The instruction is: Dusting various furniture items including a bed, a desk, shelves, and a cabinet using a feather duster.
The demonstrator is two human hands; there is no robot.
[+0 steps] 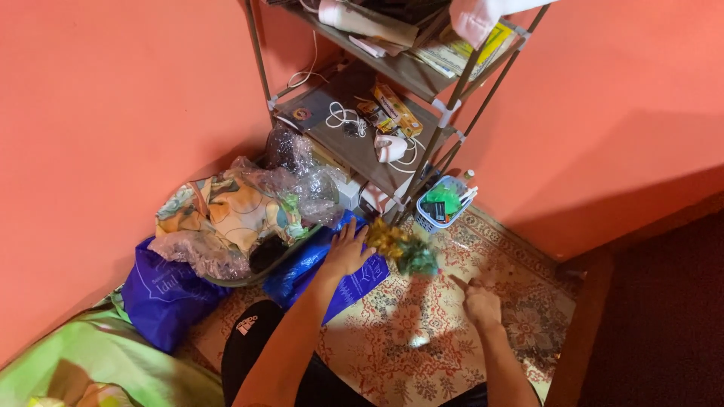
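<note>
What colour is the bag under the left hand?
Blue bag, seen in the head view, beneath the left hand.

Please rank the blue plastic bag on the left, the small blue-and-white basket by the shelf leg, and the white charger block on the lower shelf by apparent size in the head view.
1. Blue plastic bag, clearly largest.
2. Small basket.
3. White charger block, smallest, though it sits on a shelf nearer the camera.

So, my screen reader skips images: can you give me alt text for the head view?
Seen from above, a person's left hand rests on a blue bag beside a yellow-green bundle, while the right hand hovers over a patterned rug. A metal shelf stands against an orange wall.
</note>
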